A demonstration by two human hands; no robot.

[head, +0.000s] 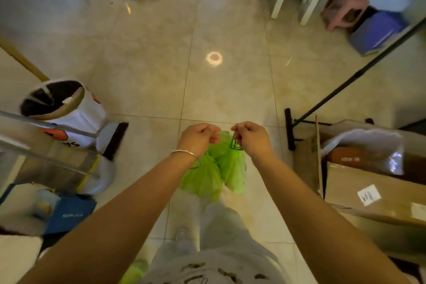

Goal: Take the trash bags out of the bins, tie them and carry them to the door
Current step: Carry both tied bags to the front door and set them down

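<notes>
Presently, counted: two hands; one green trash bag [216, 168], bulging in two lobes, hanging in front of the person's legs above the tiled floor [147, 71]; one white bin [66, 108] with a dark inside, standing on the floor to the left, well apart from the bag; two cardboard boxes [373, 193] at the right, the farther one holding white plastic; one blue bag [69, 212] at lower left; one pink stool [343, 9] at upper right; one silver bangle [186, 155] on the left wrist. Left hand [198, 137]: grip closed, fingers curled over the left part of the bag's top. Right hand [251, 137]: grip closed, fingertips pinched on the right part of the bag's top, beside a dark green printed mark; the two hands near each other, not touching.
</notes>
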